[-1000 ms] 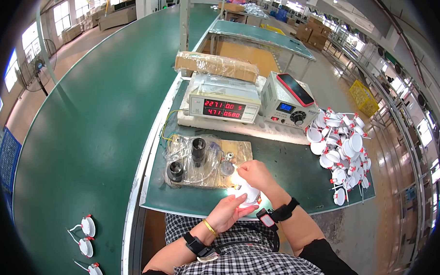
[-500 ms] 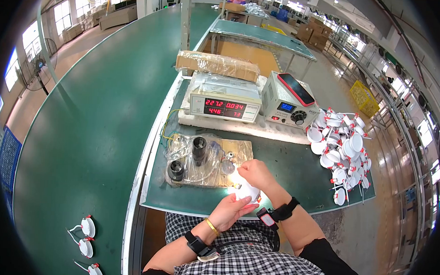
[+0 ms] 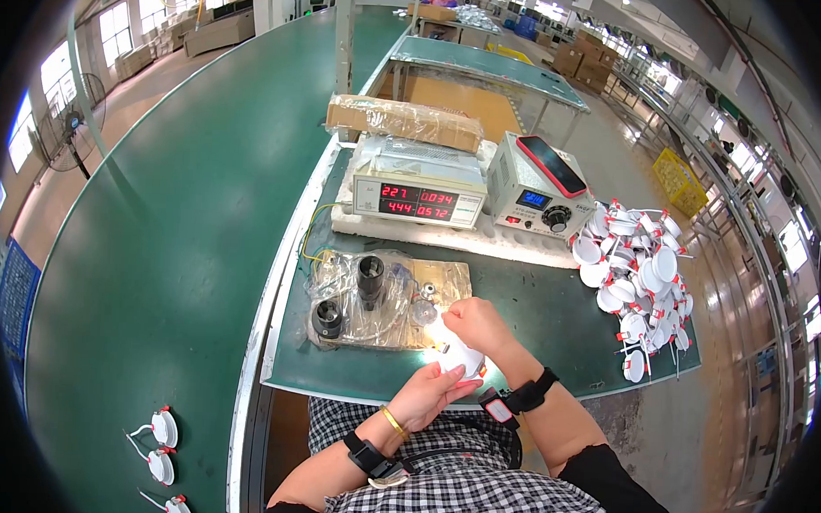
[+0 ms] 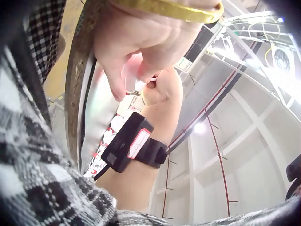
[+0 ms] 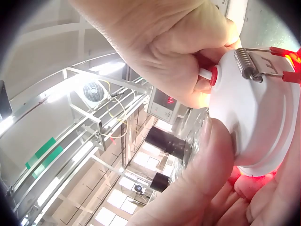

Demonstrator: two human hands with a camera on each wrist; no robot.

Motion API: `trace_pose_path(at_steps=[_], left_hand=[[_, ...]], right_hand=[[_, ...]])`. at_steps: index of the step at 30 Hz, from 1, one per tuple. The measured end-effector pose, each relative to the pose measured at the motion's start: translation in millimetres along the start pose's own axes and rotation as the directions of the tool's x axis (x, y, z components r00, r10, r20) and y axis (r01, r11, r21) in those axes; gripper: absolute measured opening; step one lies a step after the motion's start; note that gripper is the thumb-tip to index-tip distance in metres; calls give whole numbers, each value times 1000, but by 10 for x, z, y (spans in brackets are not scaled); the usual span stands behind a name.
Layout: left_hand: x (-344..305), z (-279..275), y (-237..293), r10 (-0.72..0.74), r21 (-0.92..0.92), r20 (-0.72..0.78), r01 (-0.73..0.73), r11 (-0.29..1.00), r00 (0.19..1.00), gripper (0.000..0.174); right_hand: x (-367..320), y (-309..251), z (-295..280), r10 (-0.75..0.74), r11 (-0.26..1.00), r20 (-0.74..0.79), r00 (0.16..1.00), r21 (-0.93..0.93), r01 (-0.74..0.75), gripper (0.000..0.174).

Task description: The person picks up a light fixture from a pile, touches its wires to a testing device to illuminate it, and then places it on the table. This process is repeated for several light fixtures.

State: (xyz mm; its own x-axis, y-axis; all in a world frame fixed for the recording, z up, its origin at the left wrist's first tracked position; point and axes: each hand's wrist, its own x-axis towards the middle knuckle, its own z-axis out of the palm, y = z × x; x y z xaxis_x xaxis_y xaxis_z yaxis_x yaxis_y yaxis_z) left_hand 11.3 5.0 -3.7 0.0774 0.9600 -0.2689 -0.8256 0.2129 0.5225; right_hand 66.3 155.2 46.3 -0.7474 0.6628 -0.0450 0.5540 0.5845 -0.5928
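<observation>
A lit white LED downlight (image 3: pixel 462 358) is between the two hands at the table's front edge. The left hand (image 3: pixel 421 394) grips its round body, thumb on the white back, fingers around the far side. Curled fingers of the right hand (image 3: pixel 482 329) pinch the white cable (image 5: pixel 205 73) close to its red grommet (image 5: pixel 214 75); most of the cable is hidden in that hand. A spring clip (image 5: pixel 244 63) with red sleeves sticks out from the downlight's side. Ahead is a wooden board (image 3: pixel 450 278) wrapped partly in plastic, with black sockets (image 3: pixel 370 282) on it.
A power meter (image 3: pixel 419 200) with red digits stands behind the board, next to a grey power supply (image 3: pixel 535 193) carrying a phone (image 3: pixel 551 166). Many downlights (image 3: pixel 640 283) are heaped at the right. Several downlights (image 3: pixel 163 427) lie on the green conveyor (image 3: pixel 157 275) at left.
The numbers on the power meter have changed. Both hands keep almost the same place and hold, and the downlight stays lit.
</observation>
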Motion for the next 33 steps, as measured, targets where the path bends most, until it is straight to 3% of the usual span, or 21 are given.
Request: trace_pose_path(at_steps=[20,23,25,26,33], left_hand=[[-29,10,35,-5,-20,31,6,1000,1000,33],[-29,29,50,-7,36,19,6,999,1000,37],[-16,25,83,-11,-88,44,15,996,999,47],[-7,21,91,-11,-67,61,15,998,998,56],[-12,49,92,8,-111,55,-2,994,998,57]], right_hand=[[7,17,26,-43,999,-17,999,-14,42,26],[36,56,54,-58,998,-29,998,-16,58,26],[10,72,58,-54,998,-37,998,-22,53,26],[10,44,38,-64,998,-32,997,-18,63,26],[-9,11,-1,-58,998,-18,998,-7,58,27]])
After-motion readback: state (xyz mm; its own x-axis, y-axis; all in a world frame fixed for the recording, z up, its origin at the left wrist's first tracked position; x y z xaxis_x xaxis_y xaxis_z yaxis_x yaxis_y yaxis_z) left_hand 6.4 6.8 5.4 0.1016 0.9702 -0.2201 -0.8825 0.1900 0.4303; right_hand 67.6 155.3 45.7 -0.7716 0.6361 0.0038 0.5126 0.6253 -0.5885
